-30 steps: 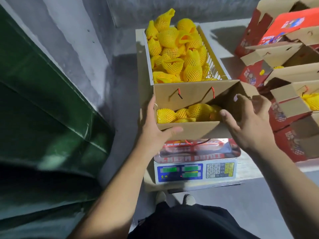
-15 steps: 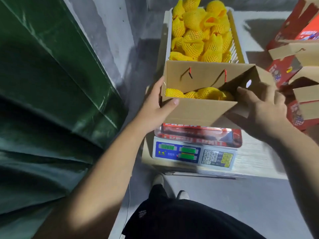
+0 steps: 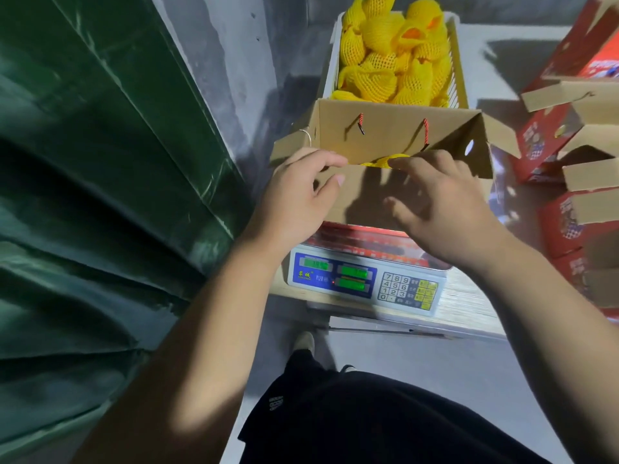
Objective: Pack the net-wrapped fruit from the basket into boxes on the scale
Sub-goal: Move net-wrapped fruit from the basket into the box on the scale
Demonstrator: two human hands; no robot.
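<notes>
A brown cardboard box (image 3: 388, 135) with red cord handles stands on the digital scale (image 3: 365, 283). Its near flap (image 3: 363, 199) is raised and hides nearly all the net-wrapped fruit inside; only a yellow sliver (image 3: 385, 161) shows. My left hand (image 3: 298, 199) pinches the flap's left top edge, thumb in front. Over the flap's right part my right hand (image 3: 445, 209) has its fingers spread, the fingertips at the flap's top edge. Behind the box, the white basket (image 3: 458, 61) holds several yellow net-wrapped fruit (image 3: 385, 72).
A green tarp (image 3: 100, 169) fills the left side. Red-and-brown gift boxes (image 3: 562, 222) with their flaps up are stacked at the right. The scale sits on a low board; my feet and dark trousers are below it.
Both hands left the box's sides and came to the near flap, which has swung up over the fruit. The view tilted down and closer.
</notes>
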